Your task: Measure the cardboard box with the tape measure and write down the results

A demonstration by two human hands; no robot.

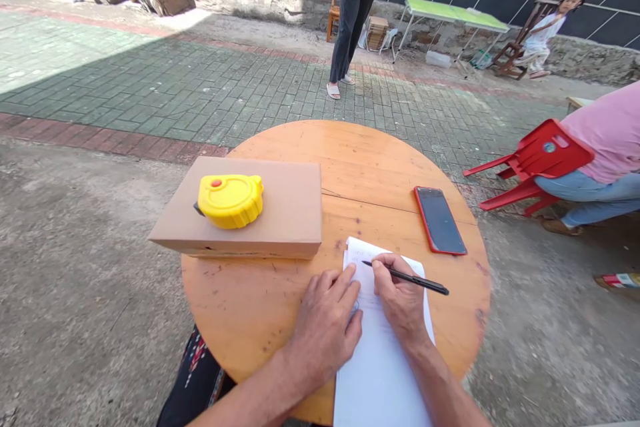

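Note:
My right hand point(401, 297) is closed around a black pen point(425, 281), its tip near faint handwriting at the top of a white notepad point(377, 373). Resting flat on the pad's left edge and the table is my left hand point(330, 317), fingers spread, holding nothing. Beyond it lies a brown cardboard box point(290, 203), with a yellow tape measure point(231, 199) with a red button on top. A phone point(440, 220) in a red case lies to the right of the pad, screen up and dark.
Everything sits on a round wooden table point(360, 153). At right, a person in pink point(607, 133) sits on a red plastic stool point(550, 153). Another person point(353, 20) stands beyond the table. A green folding table point(455, 11) and a seated child point(543, 37) are by the wall.

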